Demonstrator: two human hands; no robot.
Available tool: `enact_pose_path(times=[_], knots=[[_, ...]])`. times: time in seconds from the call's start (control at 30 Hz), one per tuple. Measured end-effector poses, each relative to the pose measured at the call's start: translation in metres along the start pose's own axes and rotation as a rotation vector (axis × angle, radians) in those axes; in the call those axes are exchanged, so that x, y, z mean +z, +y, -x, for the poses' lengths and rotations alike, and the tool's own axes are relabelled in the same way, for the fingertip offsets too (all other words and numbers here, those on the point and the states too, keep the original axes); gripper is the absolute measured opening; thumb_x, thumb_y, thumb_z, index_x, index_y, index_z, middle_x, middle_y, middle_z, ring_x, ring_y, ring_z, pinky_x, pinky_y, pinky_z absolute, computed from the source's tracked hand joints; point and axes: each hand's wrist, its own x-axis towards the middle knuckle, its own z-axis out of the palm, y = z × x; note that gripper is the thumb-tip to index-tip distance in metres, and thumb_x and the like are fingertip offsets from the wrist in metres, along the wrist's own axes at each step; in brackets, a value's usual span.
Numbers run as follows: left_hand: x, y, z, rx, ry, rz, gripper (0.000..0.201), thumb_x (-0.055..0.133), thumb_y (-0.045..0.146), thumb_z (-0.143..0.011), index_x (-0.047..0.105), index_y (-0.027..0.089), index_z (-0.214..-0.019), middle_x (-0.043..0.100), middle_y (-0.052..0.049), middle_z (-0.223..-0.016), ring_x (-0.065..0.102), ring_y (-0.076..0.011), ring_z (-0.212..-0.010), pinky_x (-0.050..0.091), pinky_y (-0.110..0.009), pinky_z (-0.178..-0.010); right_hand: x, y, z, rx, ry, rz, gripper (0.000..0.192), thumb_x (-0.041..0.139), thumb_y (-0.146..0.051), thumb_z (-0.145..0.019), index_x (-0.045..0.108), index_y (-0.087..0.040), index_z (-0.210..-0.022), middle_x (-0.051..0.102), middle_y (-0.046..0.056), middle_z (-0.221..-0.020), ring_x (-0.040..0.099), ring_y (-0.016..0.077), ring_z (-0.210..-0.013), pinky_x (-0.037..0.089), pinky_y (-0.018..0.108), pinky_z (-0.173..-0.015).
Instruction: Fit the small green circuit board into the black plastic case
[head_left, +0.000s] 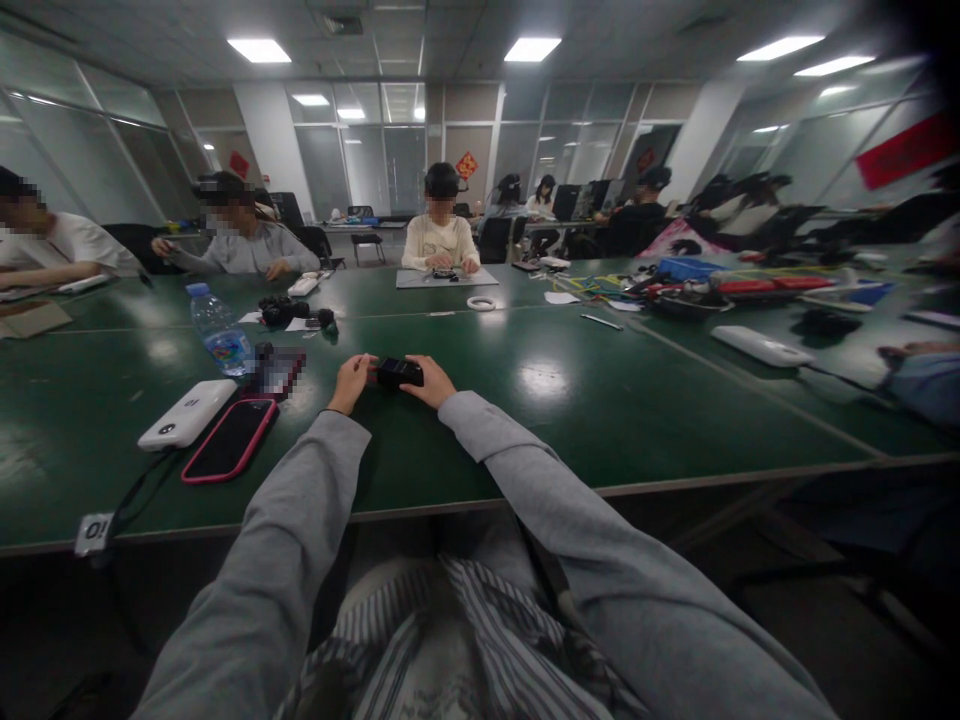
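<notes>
Both my arms in grey sleeves reach out over a dark green table. My left hand and my right hand hold a small black boxy object between them, just above the tabletop. The left fingers grip its left end, and the right fingers curl around its right end. What the object is cannot be made out.
Left of my hands lie a phone in a pink case, a white power bank, a water bottle and black parts. A tape roll lies farther off. Several people sit around the table; tools clutter the right side.
</notes>
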Motion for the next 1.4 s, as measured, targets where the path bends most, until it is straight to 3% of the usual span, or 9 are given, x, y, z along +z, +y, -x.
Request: enact_pose_path(times=[0.13, 0.33, 0.43, 0.57, 0.73, 0.9, 1.07, 1.17, 1.4], knots=[[-0.001, 0.003, 0.001, -0.015, 0.03, -0.009, 0.043, 0.048, 0.052, -0.084, 0.065, 0.016, -0.098, 0.067, -0.008, -0.085, 0.06, -0.0146, -0.059, 0.046, -0.029, -0.062, -0.007, -0.012, 0.0, -0.045, 0.046, -0.003, 0.055, 0.071, -0.03, -0.076, 0.05, -0.02, -0.125, 0.054, 0.008, -0.118, 0.053, 0.022, -0.112, 0.042, 0.038, -0.1], [0.001, 0.01, 0.004, -0.064, 0.016, 0.053, 0.047, 0.052, 0.056, -0.081, 0.061, 0.016, -0.103, 0.067, -0.009, -0.093, 0.062, -0.0162, -0.069, 0.046, -0.03, -0.066, -0.028, -0.015, -0.007, 0.034, 0.511, 0.029, 0.053, 0.049, -0.045, -0.091, 0.038, -0.017, -0.135, 0.048, 0.013, -0.125, 0.046, 0.0232, -0.119, 0.038, 0.037, -0.104], [0.004, 0.014, 0.007, -0.077, -0.05, 0.066, 0.049, 0.06, 0.055, -0.076, 0.06, 0.015, -0.104, 0.066, -0.01, -0.098, 0.063, -0.0198, -0.081, 0.047, -0.034, -0.076, -0.034, 0.002, -0.009, 0.126, 0.597, 0.091, 0.051, 0.048, -0.043, -0.091, 0.039, -0.014, -0.133, 0.047, 0.015, -0.123, 0.045, 0.0256, -0.119, 0.037, 0.04, -0.104], [0.009, 0.017, 0.011, -0.025, -0.165, 0.081, 0.058, 0.067, 0.053, -0.07, 0.057, 0.013, -0.11, 0.065, -0.012, -0.103, 0.061, -0.0217, -0.094, 0.046, -0.036, -0.086, -0.032, 0.02, -0.008, 0.189, 0.566, 0.12, 0.047, 0.054, -0.037, -0.087, 0.045, -0.015, -0.127, 0.05, 0.015, -0.117, 0.047, 0.0268, -0.113, 0.04, 0.043, -0.1], [0.01, 0.017, 0.014, -0.01, -0.226, 0.091, 0.067, 0.078, 0.043, -0.059, 0.053, 0.014, -0.114, 0.063, -0.013, -0.11, 0.061, -0.0211, -0.097, 0.046, -0.039, -0.091, -0.025, 0.02, -0.007, 0.167, 0.436, 0.163, 0.043, 0.059, -0.032, -0.084, 0.049, -0.017, -0.123, 0.05, 0.014, -0.115, 0.048, 0.0273, -0.109, 0.042, 0.044, -0.096], [0.007, 0.01, 0.009, -0.021, -0.123, 0.073, 0.061, 0.077, 0.045, -0.06, 0.057, 0.014, -0.109, 0.062, -0.013, -0.108, 0.06, -0.0228, -0.1, 0.045, -0.04, -0.092, -0.021, 0.019, -0.006, 0.261, 0.249, 0.288, 0.036, 0.066, -0.028, -0.079, 0.056, -0.018, -0.111, 0.052, 0.013, -0.106, 0.046, 0.0296, -0.105, 0.042, 0.047, -0.092], [0.0, -0.012, -0.006, 0.017, 0.087, -0.029, 0.053, 0.072, 0.044, -0.067, 0.057, 0.013, -0.108, 0.064, -0.013, -0.105, 0.062, -0.0215, -0.098, 0.047, -0.04, -0.091, -0.023, 0.012, -0.003, 0.283, 0.352, 0.363, 0.033, 0.06, -0.031, -0.083, 0.056, -0.018, -0.112, 0.046, 0.014, -0.115, 0.038, 0.0301, -0.112, 0.038, 0.045, -0.092], [-0.002, -0.019, -0.011, 0.03, 0.12, -0.037, 0.043, 0.067, 0.04, -0.073, 0.059, 0.013, -0.105, 0.065, -0.013, -0.107, 0.062, -0.021, -0.101, 0.046, -0.039, -0.093, -0.023, 0.001, -0.001, 0.21, 0.388, 0.376, 0.029, 0.054, -0.03, -0.087, 0.057, -0.019, -0.114, 0.045, 0.012, -0.118, 0.037, 0.0282, -0.114, 0.037, 0.042, -0.093], [0.005, -0.001, 0.001, 0.041, -0.093, 0.044, 0.05, 0.07, 0.044, -0.069, 0.062, 0.011, -0.105, 0.066, -0.014, -0.111, 0.062, -0.0222, -0.104, 0.044, -0.04, -0.098, -0.02, -0.017, 0.002, 0.017, 0.292, 0.335, 0.024, 0.048, -0.026, -0.091, 0.058, -0.02, -0.112, 0.052, 0.009, -0.114, 0.039, 0.0244, -0.112, 0.036, 0.037, -0.092]])
